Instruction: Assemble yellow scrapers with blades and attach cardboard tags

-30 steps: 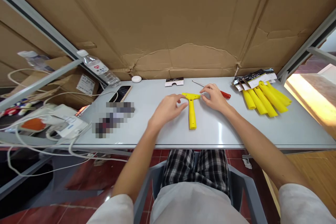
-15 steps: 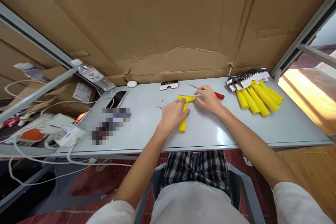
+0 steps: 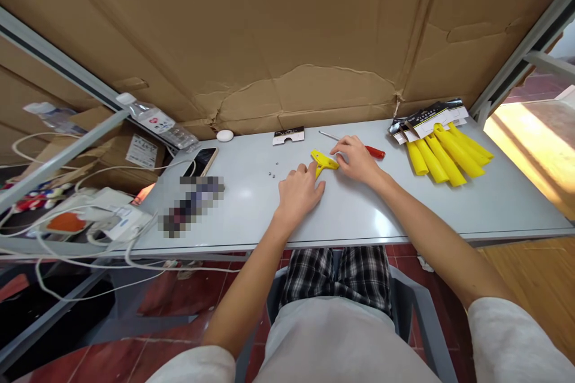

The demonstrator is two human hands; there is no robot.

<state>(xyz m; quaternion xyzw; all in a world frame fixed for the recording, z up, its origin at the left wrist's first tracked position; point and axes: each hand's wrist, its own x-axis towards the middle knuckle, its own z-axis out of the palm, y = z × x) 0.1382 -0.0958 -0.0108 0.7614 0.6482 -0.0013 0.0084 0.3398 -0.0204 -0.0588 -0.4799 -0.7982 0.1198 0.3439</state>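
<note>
A yellow T-shaped scraper (image 3: 324, 160) lies on the grey table, its head turned up and to the right. My left hand (image 3: 299, 190) is closed over its handle, which is mostly hidden under the fingers and palm. My right hand (image 3: 356, 158) rests beside the right end of the scraper's head, its fingers bent and apart, with the thumb side close to the yellow tip; whether it touches cannot be made out. Behind and partly under that hand lies a screwdriver with a red handle (image 3: 375, 152). Several small screws (image 3: 272, 175) lie left of my left hand.
Several yellow handles (image 3: 438, 161) with black-and-white card packaging (image 3: 429, 122) lie at the right. A black-and-white card (image 3: 288, 136), a white round case (image 3: 225, 136) and a phone (image 3: 204, 161) lie farther back. A plastic bottle (image 3: 157, 122), cables and a cardboard box (image 3: 130, 152) crowd the left.
The scraper has turned, so its head now slopes down to the right and its handle has gone under my left hand. My right hand stays near the head's right end. The camera view has shifted slightly.
</note>
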